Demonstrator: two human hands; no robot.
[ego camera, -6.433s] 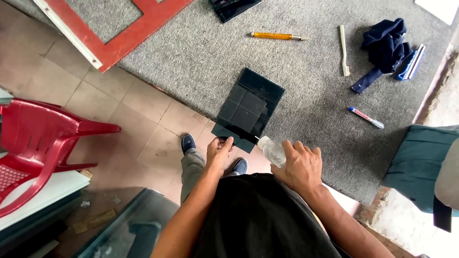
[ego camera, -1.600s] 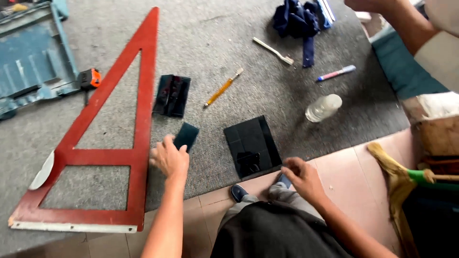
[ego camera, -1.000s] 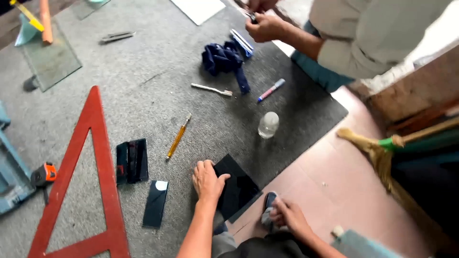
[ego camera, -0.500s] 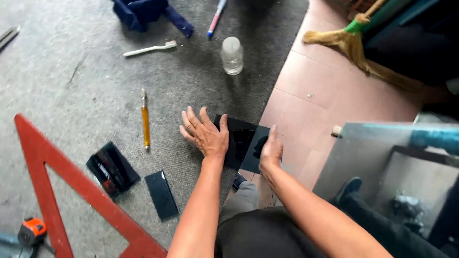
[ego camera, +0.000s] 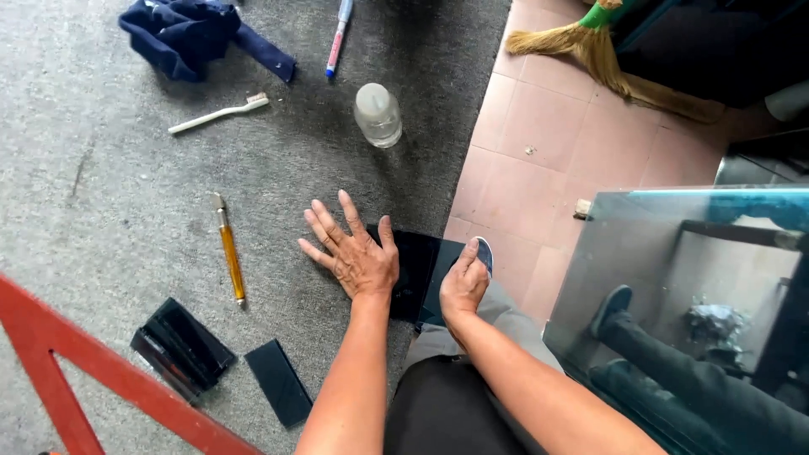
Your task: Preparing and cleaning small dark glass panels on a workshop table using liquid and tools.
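Observation:
My left hand [ego camera: 352,250] lies flat with fingers spread on the grey carpet [ego camera: 126,185], its heel resting on the left edge of a dark glass pane [ego camera: 419,270]. My right hand [ego camera: 462,286] presses down on the pane's right part near my blue shoe tip [ego camera: 484,253]; its fingers are curled, and I cannot see anything held in it. The pane lies at the carpet's edge, partly hidden by both hands and my knee.
A yellow-handled glass cutter [ego camera: 229,250] lies left of my left hand. Small dark glass pieces [ego camera: 180,348] [ego camera: 278,382] sit by a red triangle square [ego camera: 80,371]. Farther off: plastic bottle [ego camera: 377,114], toothbrush [ego camera: 219,113], marker [ego camera: 339,34], blue cloth [ego camera: 190,29], broom [ego camera: 581,46], glass-topped table [ego camera: 699,286] at right.
The view has swung toward the carpet's right edge and tiled floor. My left hand moved off the pane's centre onto the carpet beside it; my right hand came onto the pane.

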